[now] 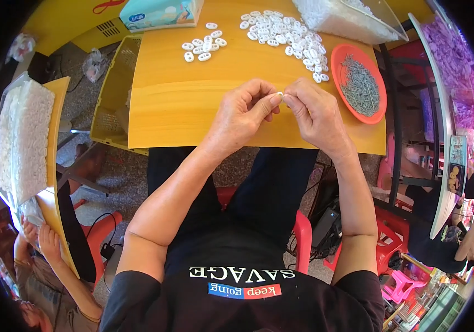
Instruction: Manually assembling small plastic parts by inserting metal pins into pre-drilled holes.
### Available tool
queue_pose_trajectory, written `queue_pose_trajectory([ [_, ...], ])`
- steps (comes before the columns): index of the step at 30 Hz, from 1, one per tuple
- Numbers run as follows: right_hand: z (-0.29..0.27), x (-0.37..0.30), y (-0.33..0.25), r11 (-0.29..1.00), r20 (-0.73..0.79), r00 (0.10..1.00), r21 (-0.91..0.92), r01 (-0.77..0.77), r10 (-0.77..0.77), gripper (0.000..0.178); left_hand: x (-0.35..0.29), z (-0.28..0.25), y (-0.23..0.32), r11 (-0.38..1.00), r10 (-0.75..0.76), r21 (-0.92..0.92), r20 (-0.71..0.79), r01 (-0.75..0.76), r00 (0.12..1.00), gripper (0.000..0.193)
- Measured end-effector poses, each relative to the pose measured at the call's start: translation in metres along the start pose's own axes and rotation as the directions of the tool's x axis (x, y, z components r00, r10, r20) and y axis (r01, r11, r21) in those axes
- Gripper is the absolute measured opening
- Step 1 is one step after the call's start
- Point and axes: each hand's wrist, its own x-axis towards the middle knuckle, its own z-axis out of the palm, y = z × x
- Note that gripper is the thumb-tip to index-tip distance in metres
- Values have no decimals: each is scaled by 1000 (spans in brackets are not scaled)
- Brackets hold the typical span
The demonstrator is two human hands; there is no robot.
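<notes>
A white bit (281, 95) shows at the fingers (261, 109). Under them the table (176, 99) is orange-yellow with faint streaks of grain. Beyond them the heap (298, 36) is white, each piece marked by darker holes; the cluster (206, 47) to their left matches it. Right of them, the plate (367, 118) is orange-red, its screws (360, 86) grey. Far left of them, the pack (159, 14) is turquoise and white, the crate (106, 123) yellow. Bodyward of them, the shirt (220, 312) is black with white lettering above a blue-and-red band.
</notes>
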Motion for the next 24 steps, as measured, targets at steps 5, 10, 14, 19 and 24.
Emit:
queue_pose_trajectory([
  [5,-14,6,11,989,55,994,111,-102,96,7,0,-1,-3,999,-9,-46,-10,9,1000,15],
  [10,-9,32,49,919,-189,981,-393,-32,-47,11,2,-4,-5,986,13,-164,-71,-24,997,16],
  [14,-3,46,68,753,-114,988,-658,3,-104,18,1,-5,-5,985,11,-173,-85,-25,996,16],
  [19,-5,52,72,723,-9,991,-685,90,-131,12,1,-4,-7,981,2,-195,-80,-17,997,15],
  [24,0,54,62,798,148,970,-551,244,-195,5,1,-4,-6,976,10,-218,-95,-31,995,15],
])
